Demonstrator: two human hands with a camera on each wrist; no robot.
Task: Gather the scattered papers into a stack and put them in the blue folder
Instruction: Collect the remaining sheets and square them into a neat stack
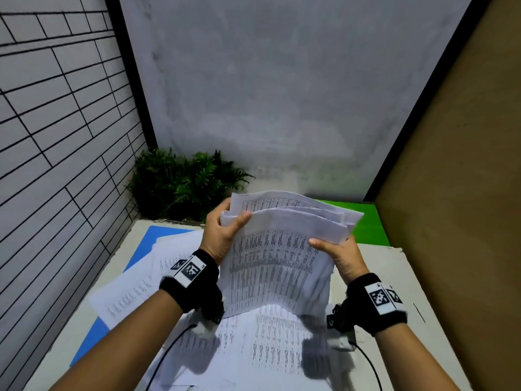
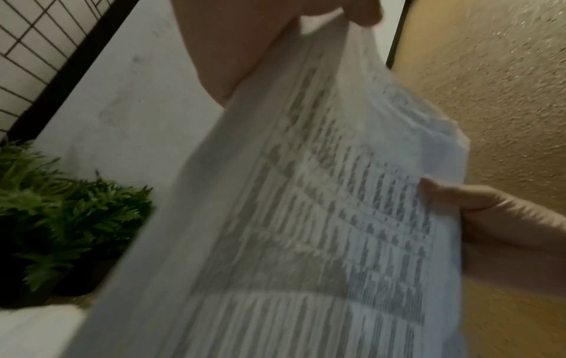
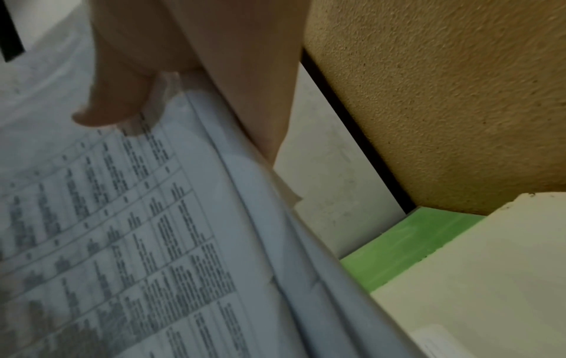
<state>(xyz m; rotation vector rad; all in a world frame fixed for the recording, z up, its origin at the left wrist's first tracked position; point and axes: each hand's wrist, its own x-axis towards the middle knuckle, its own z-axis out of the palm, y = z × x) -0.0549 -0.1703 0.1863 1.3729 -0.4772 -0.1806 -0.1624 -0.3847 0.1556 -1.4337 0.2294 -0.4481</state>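
Left hand (image 1: pixel 222 232): grips the stack's upper left corner, thumb on top.
Right hand (image 1: pixel 342 256): pinches the stack's right edge.
Paper stack (image 1: pixel 282 258): held upright over the table (image 1: pixel 375 275), long axis 6 to 12 o'clock, top curling away.
Loose papers (image 1: pixel 135 289): flat, at 8 o'clock.
Blue folder (image 1: pixel 158 234): mostly covered, at 10 o'clock.
Print: probably tables, too blurred to read.

White papers (image 1: pixel 282 258) (grey printed tables), blue folder (image 1: pixel 146 244), green mat (image 1: pixel 363 218), black wristbands (image 1: pixel 191 280)
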